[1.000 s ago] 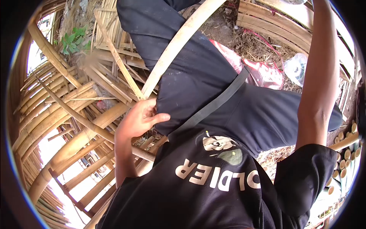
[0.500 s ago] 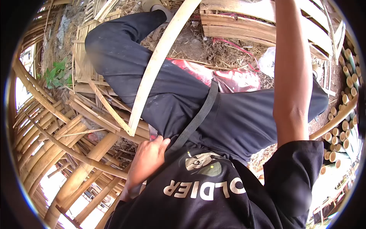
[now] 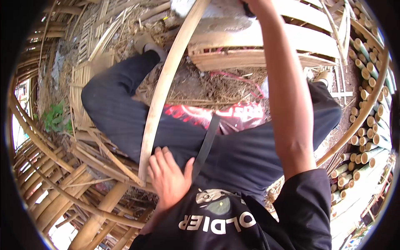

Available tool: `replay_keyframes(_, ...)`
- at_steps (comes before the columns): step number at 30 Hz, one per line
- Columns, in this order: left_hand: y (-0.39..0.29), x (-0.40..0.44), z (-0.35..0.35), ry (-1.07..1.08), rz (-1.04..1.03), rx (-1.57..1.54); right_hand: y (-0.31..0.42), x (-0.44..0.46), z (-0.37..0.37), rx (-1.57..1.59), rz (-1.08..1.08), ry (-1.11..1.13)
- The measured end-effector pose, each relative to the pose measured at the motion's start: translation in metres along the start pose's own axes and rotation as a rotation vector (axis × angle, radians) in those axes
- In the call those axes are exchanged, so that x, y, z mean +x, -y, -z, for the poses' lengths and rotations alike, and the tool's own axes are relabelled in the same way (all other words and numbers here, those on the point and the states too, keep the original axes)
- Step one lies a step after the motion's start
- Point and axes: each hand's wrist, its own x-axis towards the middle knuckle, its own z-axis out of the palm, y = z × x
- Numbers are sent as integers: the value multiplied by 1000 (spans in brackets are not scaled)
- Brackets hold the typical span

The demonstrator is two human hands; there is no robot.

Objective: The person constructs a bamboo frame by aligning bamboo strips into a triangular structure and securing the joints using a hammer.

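Observation:
My left hand (image 3: 170, 180) lies palm down on the dark trousers (image 3: 246, 148), its fingers somewhat apart and nothing in it. Its fingertips are beside the lower end of a long, pale bamboo strip (image 3: 161, 93), which slants up across my leg to the top edge. At the top of the view my right hand (image 3: 257, 6) is closed round something dark, mostly cut off by the frame. Under it is a pale, stone-like block (image 3: 223, 17). A red and white printed sheet or sack (image 3: 243, 116) is between my legs.
A slatted bamboo piece (image 3: 229, 58) lies beyond my legs. Stacked cut bamboo poles (image 3: 368, 156) are at the right, with a curved pole (image 3: 358, 125) beside them. Bamboo framework (image 3: 98, 225) fills the lower left, below a green plant (image 3: 54, 118).
The view has shifted, bringing the block and my right hand into sight. My left hand has moved from the trousers' edge by the waist onto the thigh beside the strip, its fingers spread.

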Motion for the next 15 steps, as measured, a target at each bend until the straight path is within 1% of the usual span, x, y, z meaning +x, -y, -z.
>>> replay_keyframes(1, 3, 1, 0, -48, -23, 6, 13, -6, 4, -114, -2, 7)
replay_keyframes(2, 6, 3, -2, -112, -47, 1, 53, -20, 13, -335, -206, 10)
replay_keyframes(4, 8, 15, 7, -50, 6, -57, 58, -18, 9, -495, -423, -59)
replay_keyframes(5, 11, 21, 11, -72, -48, -28, 62, -16, 7, -521, -497, -59)
replay_keyframes(6, 17, 27, 21, -28, -68, -89, 65, -14, 7, -543, -566, -63)
replay_keyframes(8, 19, 49, 71, 255, 95, -643, 72, -19, 10, -509, -577, -45)
replay_keyframes(10, 20, 54, 122, -250, -178, -836, 40, -29, 0, -586, -574, -87)
replay_keyframes(12, 69, 69, 187, -462, -578, -539, 26, -24, 1, -564, -561, -37)
replay_keyframes(14, 90, 67, 254, -524, -962, -12, 12, -20, 2, -531, -631, 12)
replay_keyframes(15, 88, 35, 273, -535, -950, -9, 8, -19, 1, -485, -597, -8)
